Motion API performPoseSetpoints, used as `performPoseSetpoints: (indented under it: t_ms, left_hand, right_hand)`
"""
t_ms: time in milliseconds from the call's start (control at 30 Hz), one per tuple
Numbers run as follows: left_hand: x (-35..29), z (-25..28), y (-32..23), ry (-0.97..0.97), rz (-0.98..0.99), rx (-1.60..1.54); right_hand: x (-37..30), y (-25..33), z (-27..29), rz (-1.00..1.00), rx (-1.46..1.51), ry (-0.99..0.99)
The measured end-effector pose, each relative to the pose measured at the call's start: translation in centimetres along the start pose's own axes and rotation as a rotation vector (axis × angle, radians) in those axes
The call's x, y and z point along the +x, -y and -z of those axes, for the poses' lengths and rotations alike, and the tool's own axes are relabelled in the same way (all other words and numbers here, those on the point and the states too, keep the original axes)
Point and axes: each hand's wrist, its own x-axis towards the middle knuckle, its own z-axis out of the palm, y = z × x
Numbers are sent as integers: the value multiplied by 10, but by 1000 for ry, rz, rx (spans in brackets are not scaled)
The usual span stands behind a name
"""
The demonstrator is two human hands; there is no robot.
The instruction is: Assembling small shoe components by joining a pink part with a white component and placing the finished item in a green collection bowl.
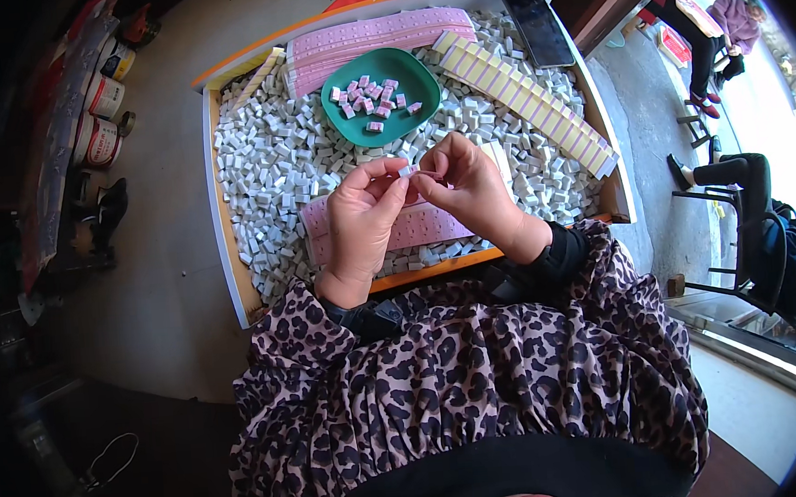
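Note:
My left hand (359, 219) pinches a small whitish block (408, 170) between thumb and forefinger. My right hand (473, 192) meets it from the other side, its fingers closed on a thin pink paper piece at the block's edge, mostly hidden by the fingertips. Beneath both hands lies a pink printed sheet (424, 231), partly covered by them. Just beyond them a green dish (338, 114) holds several small blocks wrapped in pink and white (376, 126). Many loose grey-white blocks (269, 179) fill the shallow tray around it.
The tray has a wooden rim (220, 205). Another pink sheet (374, 40) lies at its far side, a yellow striped sheet (526, 101) at the right, and a black phone (534, 22) in the far right corner. Cans (104, 140) stand left; people sit outside at right.

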Motion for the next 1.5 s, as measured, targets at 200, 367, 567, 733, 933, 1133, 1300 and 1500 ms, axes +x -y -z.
performPoseSetpoints:
  t_ms: [200,367,567,733,933,1133,1300,1500]
  left_hand:
    - [1,3,1,40,-16,-25]
    - [-1,-3,-8,64,28,4]
    - [0,-3,-10,159,12,-1]
    - [2,2,-1,121,-37,117]
    - [13,5,1,127,-49,174]
    - [66,15,-29,-21,-572,797]
    - [60,68,-40,-163,-644,1273]
    - [47,90,-36,-163,-489,1703]
  right_hand:
    - [3,-1,3,-6,-29,20]
    - [3,6,3,124,-391,24]
    - [1,10,2,339,-557,-25]
    - [0,7,4,290,-528,32]
    - [1,10,9,394,-607,7]
    - [3,9,21,300,-575,-80]
    - [-1,6,33,254,-579,-98]
    - [-2,8,36,172,-624,-70]
